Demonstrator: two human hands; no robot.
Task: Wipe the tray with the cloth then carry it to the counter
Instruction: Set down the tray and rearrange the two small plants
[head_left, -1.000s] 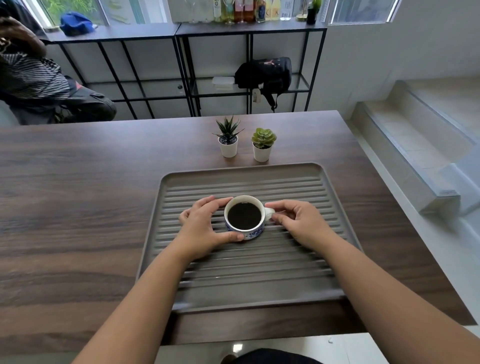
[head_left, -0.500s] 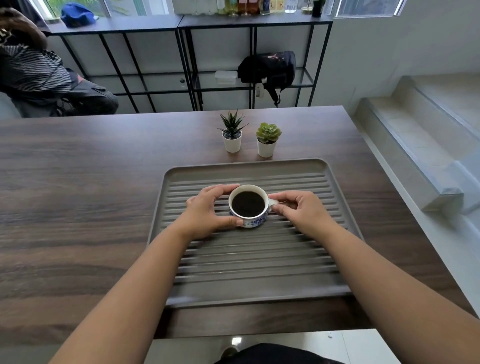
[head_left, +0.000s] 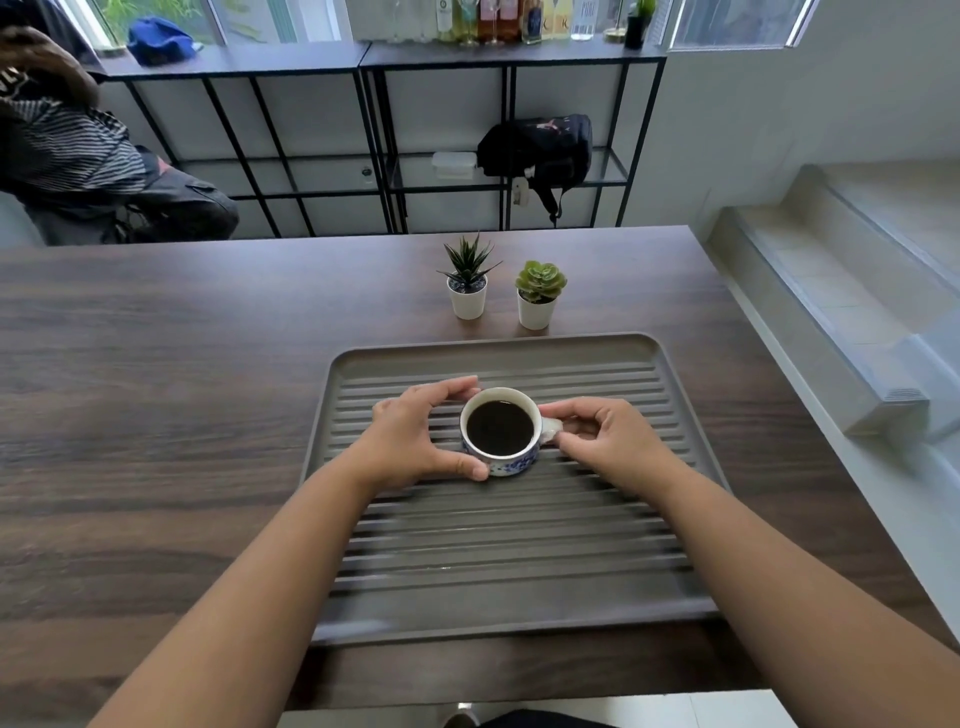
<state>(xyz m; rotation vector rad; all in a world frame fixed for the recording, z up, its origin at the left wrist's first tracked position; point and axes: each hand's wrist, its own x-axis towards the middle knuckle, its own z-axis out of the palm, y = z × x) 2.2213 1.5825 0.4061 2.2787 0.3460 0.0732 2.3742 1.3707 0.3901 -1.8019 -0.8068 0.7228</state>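
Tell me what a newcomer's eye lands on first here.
First the white cup full of dark coffee, mid-way across the ribbed grey tray, with the left hand cupped round its side and the right hand pinching its handle. Next, two small potted plants stand just beyond the tray's far rim on the dark wooden table.

A cup (head_left: 500, 431) stands on the tray (head_left: 519, 613) on the table (head_left: 156, 415), two potted plants (head_left: 501, 291) just behind it.
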